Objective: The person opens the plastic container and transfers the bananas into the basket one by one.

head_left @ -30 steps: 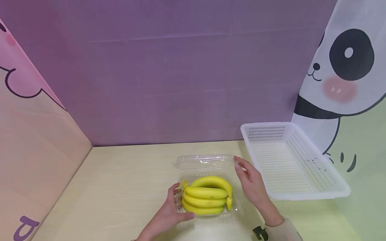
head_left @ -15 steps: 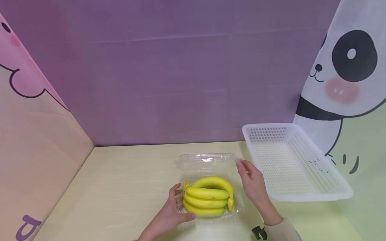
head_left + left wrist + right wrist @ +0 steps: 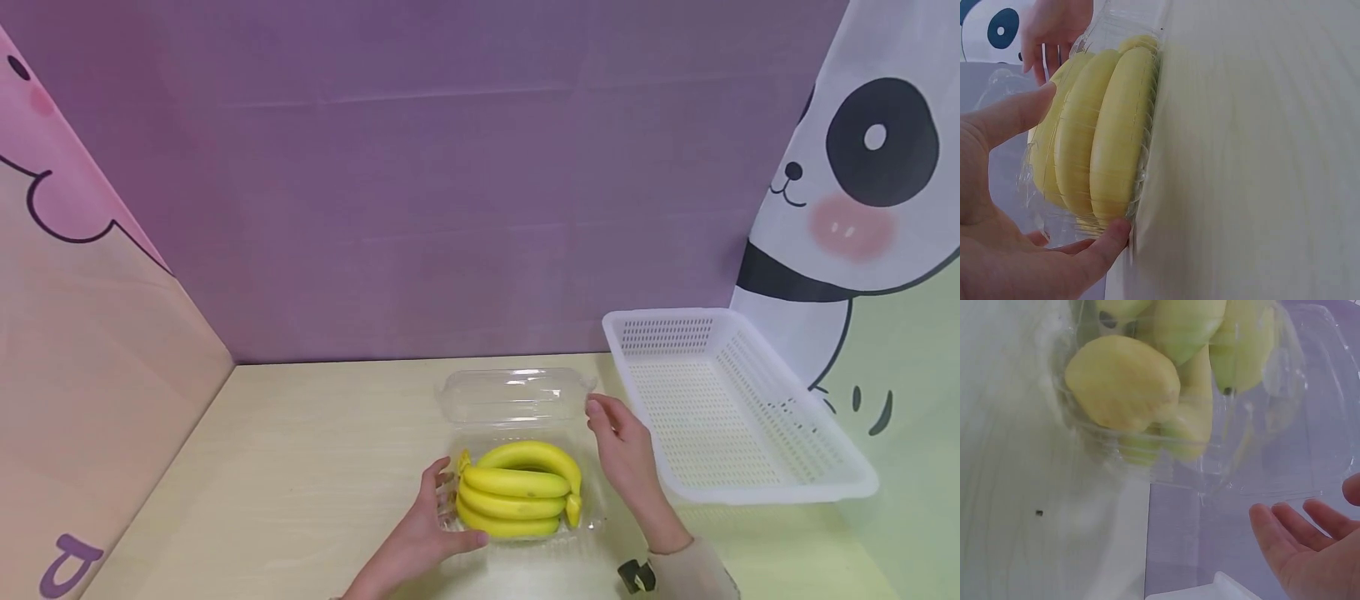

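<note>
A bunch of yellow bananas (image 3: 513,483) lies in the base of a clear plastic clamshell box (image 3: 592,525) on the table. Its hinged lid (image 3: 517,396) stands raised and leans back behind the fruit. My left hand (image 3: 423,529) grips the box's left end, thumb at the front edge and fingers along the side. In the left wrist view the bananas (image 3: 1100,131) show through the clear wall between thumb and fingers. Beside the lid's right end, my right hand (image 3: 630,458) holds nothing; in the right wrist view its fingers (image 3: 1272,534) are apart from the plastic.
To the right of the box stands a white perforated plastic basket (image 3: 652,314), with nothing seen inside. A purple backdrop (image 3: 450,208) rises behind the pale table (image 3: 315,467). A printed panda panel (image 3: 817,250) borders the right side.
The lid has tipped farther back and shows more of its face. My right hand, which was at the lid's right corner, has let go of it. My left hand has kept its hold.
</note>
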Demonstrator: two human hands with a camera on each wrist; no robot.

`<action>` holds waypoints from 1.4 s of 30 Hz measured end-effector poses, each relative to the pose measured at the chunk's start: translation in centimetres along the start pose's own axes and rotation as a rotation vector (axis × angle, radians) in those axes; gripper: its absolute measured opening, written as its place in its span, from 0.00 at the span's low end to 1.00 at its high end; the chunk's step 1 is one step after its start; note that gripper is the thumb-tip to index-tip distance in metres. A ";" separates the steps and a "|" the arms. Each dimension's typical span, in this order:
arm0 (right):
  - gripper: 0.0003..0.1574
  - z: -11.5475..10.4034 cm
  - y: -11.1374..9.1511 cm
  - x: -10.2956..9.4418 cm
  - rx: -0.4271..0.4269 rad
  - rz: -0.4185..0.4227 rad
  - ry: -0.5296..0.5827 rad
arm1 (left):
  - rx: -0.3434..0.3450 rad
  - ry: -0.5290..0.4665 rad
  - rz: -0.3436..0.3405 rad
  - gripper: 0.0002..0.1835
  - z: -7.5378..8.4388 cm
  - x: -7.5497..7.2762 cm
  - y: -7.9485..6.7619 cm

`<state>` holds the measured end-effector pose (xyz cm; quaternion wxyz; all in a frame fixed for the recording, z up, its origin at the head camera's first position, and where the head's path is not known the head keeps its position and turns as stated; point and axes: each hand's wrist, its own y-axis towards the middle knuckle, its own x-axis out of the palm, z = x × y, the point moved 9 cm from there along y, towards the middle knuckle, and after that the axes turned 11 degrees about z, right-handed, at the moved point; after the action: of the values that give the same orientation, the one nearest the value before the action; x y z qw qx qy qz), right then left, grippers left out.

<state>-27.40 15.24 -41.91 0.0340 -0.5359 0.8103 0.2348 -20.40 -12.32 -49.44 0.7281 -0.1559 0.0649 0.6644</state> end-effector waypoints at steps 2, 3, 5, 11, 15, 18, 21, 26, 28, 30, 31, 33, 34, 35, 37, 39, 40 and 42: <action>0.19 0.0 0.0 0.1 0.000 -0.005 0.016 | 0.000 0.001 0.001 0.63 0.0 0.0 0.0; 0.19 0.2 0.0 0.1 0.004 -0.009 0.020 | 0.000 0.000 0.001 0.63 0.1 0.0 0.0; 0.20 0.3 0.0 0.3 0.002 -0.021 0.028 | 0.001 -0.001 0.001 0.63 0.1 0.0 -0.1; 0.24 0.5 -0.2 0.9 -0.030 -0.066 0.029 | 0.001 -0.016 -0.001 0.63 0.0 0.0 -0.1; 0.28 1.0 -0.3 1.4 -0.026 -0.107 0.012 | -0.003 -0.020 -0.006 0.63 0.0 0.1 -0.1; 0.30 1.3 -0.4 1.8 -0.015 -0.141 0.001 | -0.004 -0.022 -0.007 0.63 0.0 0.0 -0.2; 0.33 1.5 -0.6 2.1 -0.005 -0.169 -0.007 | -0.005 -0.026 -0.008 0.63 0.0 0.0 -0.2; 0.34 1.8 -0.7 2.4 -0.010 -0.197 -0.044 | -0.006 -0.037 -0.016 0.63 0.1 0.0 -0.2; 0.35 1.9 -0.7 2.5 -0.010 -0.206 -0.059 | -0.007 -0.037 -0.018 0.63 0.1 0.0 -0.2; 0.35 2.1 -0.7 2.6 -0.009 -0.214 -0.073 | -0.008 -0.034 -0.018 0.63 0.0 0.0 -0.2; 0.35 2.2 -0.7 2.6 -0.011 -0.217 -0.080 | -0.009 -0.033 -0.018 0.63 0.0 0.0 -0.2; 0.35 2.2 -0.7 2.7 -0.012 -0.221 -0.090 | -0.008 -0.031 -0.017 0.63 0.0 0.1 -0.2; 0.35 2.3 -0.8 2.7 -0.013 -0.220 -0.094 | -0.009 -0.028 -0.016 0.63 0.0 0.1 -0.2; 0.35 2.4 -0.8 2.8 -0.014 -0.221 -0.098 | -0.008 -0.027 -0.015 0.63 0.0 0.1 -0.2; 0.35 2.5 -0.8 2.8 -0.016 -0.220 -0.101 | -0.007 -0.025 -0.014 0.63 0.0 0.1 -0.2; 0.35 2.6 -0.8 2.9 -0.013 -0.223 -0.105 | -0.007 -0.023 -0.012 0.63 0.0 0.1 -0.2; 0.35 2.6 -0.8 2.9 -0.011 -0.225 -0.107 | -0.007 -0.022 -0.011 0.63 0.0 0.0 -0.2; 0.35 2.7 -0.8 3.0 -0.009 -0.229 -0.112 | -0.007 -0.022 -0.010 0.63 0.1 0.0 -0.2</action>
<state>-28.54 13.54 -45.52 0.1031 -0.6110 0.7397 0.2626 -20.22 -12.29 -49.36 0.7316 -0.1518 0.0537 0.6625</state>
